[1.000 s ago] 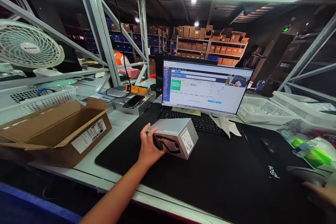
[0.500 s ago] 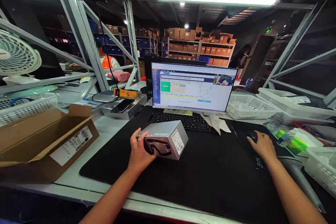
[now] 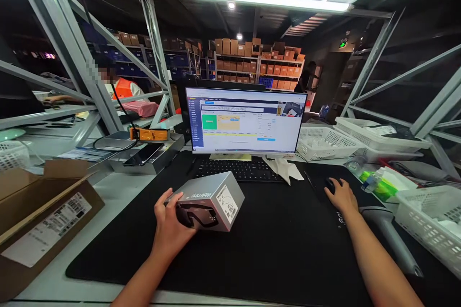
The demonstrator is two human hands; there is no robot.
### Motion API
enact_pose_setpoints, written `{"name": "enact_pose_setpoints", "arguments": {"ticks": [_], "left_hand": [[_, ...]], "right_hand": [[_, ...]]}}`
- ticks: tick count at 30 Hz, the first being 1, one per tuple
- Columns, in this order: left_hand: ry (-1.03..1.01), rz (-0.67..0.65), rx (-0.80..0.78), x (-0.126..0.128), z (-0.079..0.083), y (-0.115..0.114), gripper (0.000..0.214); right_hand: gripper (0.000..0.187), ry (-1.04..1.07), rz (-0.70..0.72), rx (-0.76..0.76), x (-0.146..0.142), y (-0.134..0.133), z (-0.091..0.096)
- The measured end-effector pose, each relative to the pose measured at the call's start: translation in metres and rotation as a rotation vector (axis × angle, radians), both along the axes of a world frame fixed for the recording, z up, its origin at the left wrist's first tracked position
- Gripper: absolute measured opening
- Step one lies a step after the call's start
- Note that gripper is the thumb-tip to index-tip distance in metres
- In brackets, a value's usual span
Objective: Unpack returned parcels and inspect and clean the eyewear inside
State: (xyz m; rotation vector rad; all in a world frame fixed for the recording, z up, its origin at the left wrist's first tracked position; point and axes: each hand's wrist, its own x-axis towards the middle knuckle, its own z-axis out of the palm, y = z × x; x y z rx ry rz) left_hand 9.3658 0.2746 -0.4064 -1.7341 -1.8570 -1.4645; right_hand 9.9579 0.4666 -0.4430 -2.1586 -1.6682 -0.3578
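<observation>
My left hand (image 3: 172, 223) grips the near left end of a grey retail box (image 3: 212, 201), tilted above the black desk mat (image 3: 273, 254). Dark goggles are pictured on its front, and a white barcode label covers the end turned right. Over on the right, my right hand (image 3: 341, 195) is curled over a black computer mouse (image 3: 329, 184), most of which the fingers hide. Behind the grey box lie a black keyboard (image 3: 237, 170) and a lit monitor (image 3: 245, 122) with a page open. A crumpled white tissue (image 3: 286, 169) rests at the keyboard's right end.
An open cardboard box (image 3: 46, 225) stands at the left. A phone (image 3: 146, 153) and an orange packet (image 3: 149, 134) lie on a grey case. White baskets (image 3: 428, 216) and a grey handheld scanner (image 3: 392, 237) are at the right. A person in an orange vest (image 3: 124, 88) sits beyond the frame.
The view has swung to the right, so everything sits further left in the picture. My left hand still holds the grey box, and my right hand stays on the mouse.
</observation>
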Motion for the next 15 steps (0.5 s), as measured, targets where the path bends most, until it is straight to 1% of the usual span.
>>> {"name": "enact_pose_setpoints", "arguments": {"ticks": [8, 15], "left_hand": [[0.008, -0.019, 0.000, 0.0025, 0.0023, -0.0022, 0.079], [0.027, -0.019, 0.014, 0.0014, -0.0007, -0.0010, 0.081]], "right_hand": [[0.056, -0.004, -0.001, -0.034, -0.0004, -0.0026, 0.0027], [0.059, -0.001, -0.006, -0.019, 0.0007, -0.0011, 0.0000]]}}
